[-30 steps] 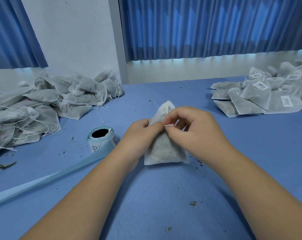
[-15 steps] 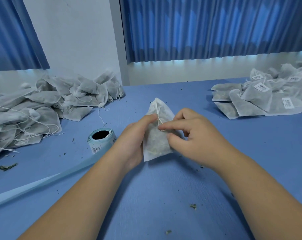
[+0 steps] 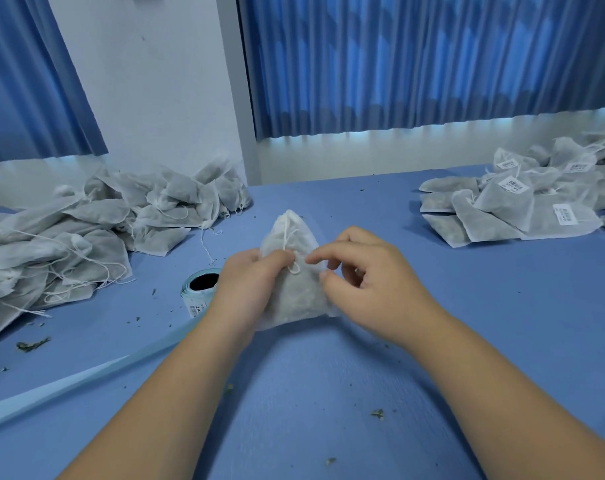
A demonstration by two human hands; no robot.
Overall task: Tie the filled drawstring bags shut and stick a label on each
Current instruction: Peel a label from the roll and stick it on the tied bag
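White bag (image 3: 294, 301) gripped by left hand (image 3: 250, 289), right hand (image 3: 377, 289) hold unclear, roll (image 3: 194, 299) half-hidden.

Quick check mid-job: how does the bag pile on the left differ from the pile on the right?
The left pile shows no labels; the right pile carries white barcode labels. The left pile is crumpled, with loose strings trailing out; the right pile lies flatter and neater. Both are pale fabric bags lying on the blue table.
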